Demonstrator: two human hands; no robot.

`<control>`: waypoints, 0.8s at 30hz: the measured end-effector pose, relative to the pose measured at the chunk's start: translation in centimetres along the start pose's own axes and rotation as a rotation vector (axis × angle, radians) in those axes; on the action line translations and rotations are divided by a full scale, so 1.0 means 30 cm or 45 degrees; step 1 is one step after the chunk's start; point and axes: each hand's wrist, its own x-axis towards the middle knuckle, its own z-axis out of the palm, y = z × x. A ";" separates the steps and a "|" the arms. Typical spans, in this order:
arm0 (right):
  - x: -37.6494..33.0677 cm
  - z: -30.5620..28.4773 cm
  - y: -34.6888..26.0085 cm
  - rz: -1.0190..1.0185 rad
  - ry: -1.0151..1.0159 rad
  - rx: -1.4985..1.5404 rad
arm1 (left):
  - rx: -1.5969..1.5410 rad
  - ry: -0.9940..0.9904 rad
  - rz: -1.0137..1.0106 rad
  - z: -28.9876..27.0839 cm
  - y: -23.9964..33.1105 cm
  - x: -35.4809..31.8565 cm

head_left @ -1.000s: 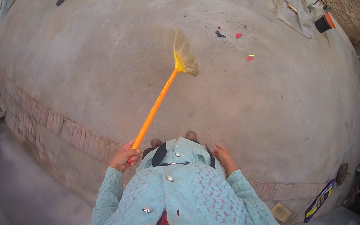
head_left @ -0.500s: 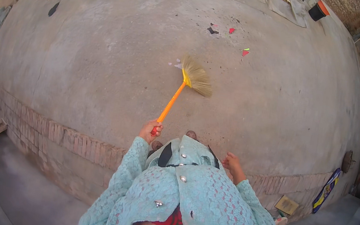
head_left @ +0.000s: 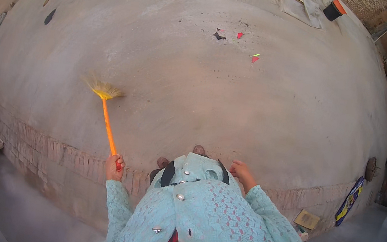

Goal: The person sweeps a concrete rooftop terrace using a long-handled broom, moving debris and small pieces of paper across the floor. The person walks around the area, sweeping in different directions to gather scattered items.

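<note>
One big raised concrete slab (head_left: 197, 96) fills most of the view, brick-faced edge (head_left: 48, 154) running along its near side with a drop to a lower grey floor (head_left: 16, 204). Person stands right at that edge, toes (head_left: 199, 150) just on the slab. Step in hand, as I read it: sweeping the slab, mid-stroke on the left. Broom (head_left: 107, 113), orange handle with straw head, is out to the person's left, bristles down on the concrete, handle slanting back to the left hand (head_left: 114, 167), which is clenched around the handle's end. Right hand (head_left: 241, 170) is free, loosely curled, holding nothing, near the chest. Litter scraps (head_left: 238, 40), dark, red and green bits, sit well apart from the broom, far across the slab. Next stroke likely needs reach toward those or a step forward. Room: slab is wide open ahead and both sides; cloth pile and dark bucket (head_left: 332, 10) at the far corner. Watch the edge drop behind the heels.
</note>
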 end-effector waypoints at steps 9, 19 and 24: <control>0.079 0.000 0.005 -0.017 -0.020 -0.022 | 0.047 -0.253 -0.176 0.028 -0.022 -0.259; 0.078 -0.057 0.051 0.036 0.034 0.108 | 0.087 -0.832 -0.795 0.408 -0.202 -0.130; 0.058 -0.103 0.072 0.022 0.063 0.179 | 0.204 -0.932 -0.991 0.677 -0.344 -0.034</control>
